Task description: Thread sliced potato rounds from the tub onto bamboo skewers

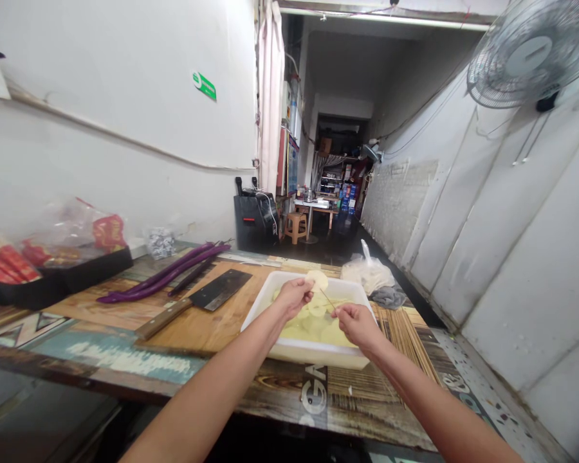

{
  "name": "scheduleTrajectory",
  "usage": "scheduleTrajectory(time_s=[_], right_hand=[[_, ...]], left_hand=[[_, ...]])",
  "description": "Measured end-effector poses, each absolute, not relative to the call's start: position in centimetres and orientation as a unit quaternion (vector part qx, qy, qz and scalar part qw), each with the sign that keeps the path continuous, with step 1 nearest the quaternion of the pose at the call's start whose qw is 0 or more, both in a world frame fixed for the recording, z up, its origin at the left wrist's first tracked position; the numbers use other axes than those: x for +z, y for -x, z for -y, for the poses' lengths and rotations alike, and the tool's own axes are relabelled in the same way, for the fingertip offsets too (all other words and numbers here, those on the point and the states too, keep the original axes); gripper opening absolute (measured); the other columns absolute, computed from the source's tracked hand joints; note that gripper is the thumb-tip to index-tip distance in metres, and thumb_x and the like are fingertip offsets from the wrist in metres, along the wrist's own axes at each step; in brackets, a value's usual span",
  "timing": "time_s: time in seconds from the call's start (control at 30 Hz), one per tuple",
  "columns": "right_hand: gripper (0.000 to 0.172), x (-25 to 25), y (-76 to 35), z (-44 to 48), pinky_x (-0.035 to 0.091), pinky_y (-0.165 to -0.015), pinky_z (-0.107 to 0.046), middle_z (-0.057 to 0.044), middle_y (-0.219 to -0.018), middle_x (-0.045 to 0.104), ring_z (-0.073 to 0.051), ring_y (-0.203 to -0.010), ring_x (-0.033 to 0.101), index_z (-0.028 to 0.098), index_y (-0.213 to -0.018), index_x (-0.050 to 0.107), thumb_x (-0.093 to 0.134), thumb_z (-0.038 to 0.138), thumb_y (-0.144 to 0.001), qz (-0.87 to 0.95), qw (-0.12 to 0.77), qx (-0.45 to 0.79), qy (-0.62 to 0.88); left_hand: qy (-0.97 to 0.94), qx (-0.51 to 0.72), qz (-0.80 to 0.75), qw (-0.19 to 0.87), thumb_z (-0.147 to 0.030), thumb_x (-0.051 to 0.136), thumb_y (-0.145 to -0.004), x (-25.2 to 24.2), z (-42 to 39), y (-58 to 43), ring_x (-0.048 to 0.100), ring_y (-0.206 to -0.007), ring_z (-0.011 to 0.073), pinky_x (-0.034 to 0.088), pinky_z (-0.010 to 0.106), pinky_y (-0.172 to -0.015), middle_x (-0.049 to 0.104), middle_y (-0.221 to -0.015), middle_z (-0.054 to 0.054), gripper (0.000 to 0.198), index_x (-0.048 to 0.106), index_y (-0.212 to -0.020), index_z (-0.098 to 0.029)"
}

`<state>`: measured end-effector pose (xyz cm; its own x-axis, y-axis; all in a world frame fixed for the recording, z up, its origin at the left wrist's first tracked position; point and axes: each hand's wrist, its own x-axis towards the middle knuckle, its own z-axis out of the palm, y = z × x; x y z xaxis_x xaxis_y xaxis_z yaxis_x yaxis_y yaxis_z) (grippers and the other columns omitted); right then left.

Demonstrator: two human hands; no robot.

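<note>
Over a shallow white plastic tub (289, 350) on the wood-patterned counter (125, 366), the left hand (294, 297) pinches a pale round potato slice (317, 279) while the right hand (358, 323) is clenched on a thin bamboo skewer (327, 299), its tip aimed at the slice. By the look of it the threading has barely begun — the skewer appears bare, and a heap of pale loose slices (313, 325) fills the tub. A spread of unused bamboo skewers (405, 341) lies just right of the tub. To the left rest a wooden-handled steel cleaver (197, 302), long purple eggplants (166, 273) and black trays of red-wrapped packets (53, 273) — all clear of the hands; nothing blocks the work.
</note>
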<state>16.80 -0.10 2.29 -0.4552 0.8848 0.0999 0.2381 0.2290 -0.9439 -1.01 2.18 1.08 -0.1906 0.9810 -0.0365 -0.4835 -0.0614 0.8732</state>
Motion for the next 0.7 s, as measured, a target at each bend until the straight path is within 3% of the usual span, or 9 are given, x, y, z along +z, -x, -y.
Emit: scheduleTrajectory(time_s=[0.1, 0.17, 0.27, 0.4, 0.7], right_hand=[[0.019, 1.9, -16.8, 0.6, 0.026, -0.049, -0.024, -0.002, -0.054, 0.050, -0.011, -0.049, 0.042, 0.017, -0.061, 0.053, 0.045, 0.026, -0.076, 0.815, 0.356, 0.192, 0.415], [0.020, 1.9, -16.8, 0.8, 0.028, -0.052, -0.025, -0.004, -0.057, 0.054, -0.013, -0.054, 0.046, 0.017, -0.061, 0.054, 0.044, 0.024, -0.077, 0.832, 0.348, 0.138, 0.410], [0.019, 2.4, -16.8, 0.7, 0.027, -0.046, -0.023, 0.000, -0.051, 0.049, -0.011, -0.045, 0.041, 0.016, -0.070, 0.058, 0.044, 0.026, -0.076, 0.789, 0.333, 0.310, 0.412], [0.025, 3.1, -16.4, 0.6, 0.012, -0.035, -0.020, 0.011, -0.040, 0.032, -0.004, -0.031, 0.016, 0.013, -0.085, 0.057, 0.050, 0.032, -0.070, 0.606, 0.313, 0.601, 0.416], [0.023, 2.7, -15.3, 0.6, 0.008, -0.032, -0.017, 0.011, -0.037, 0.036, 0.000, -0.028, 0.017, 0.014, -0.074, 0.053, 0.058, 0.033, -0.064, 0.536, 0.364, 0.647, 0.402]], left_hand=[[-0.334, 0.662, -0.424, 0.520, -0.018, 0.070, -0.065, 0.9, -2.2, 0.7, 0.044, -0.044, 0.0036, 0.030, 0.015, -0.041, 0.049, -0.053, -0.001, 0.017, 0.056, -0.061, -0.009], [-0.338, 0.664, -0.429, 0.511, -0.022, 0.071, -0.064, 1.0, -2.0, 0.6, 0.044, -0.044, 0.0039, 0.031, 0.015, -0.042, 0.048, -0.051, -0.001, 0.020, 0.056, -0.060, -0.010], [-0.331, 0.668, -0.420, 0.518, -0.024, 0.072, -0.062, 1.2, -1.7, 0.3, 0.044, -0.044, 0.0040, 0.031, 0.017, -0.043, 0.049, -0.052, -0.002, 0.022, 0.055, -0.059, -0.011], [-0.339, 0.673, -0.445, 0.484, -0.023, 0.072, -0.062, 1.3, -1.5, 0.2, 0.044, -0.044, 0.0050, 0.031, 0.017, -0.043, 0.048, -0.049, -0.002, 0.022, 0.054, -0.056, -0.012], [-0.369, 0.645, -0.428, 0.515, -0.024, 0.072, -0.061, 1.3, -1.4, 0.2, 0.042, -0.043, 0.0041, 0.028, 0.017, -0.042, 0.048, -0.050, -0.001, 0.021, 0.055, -0.059, -0.011]])
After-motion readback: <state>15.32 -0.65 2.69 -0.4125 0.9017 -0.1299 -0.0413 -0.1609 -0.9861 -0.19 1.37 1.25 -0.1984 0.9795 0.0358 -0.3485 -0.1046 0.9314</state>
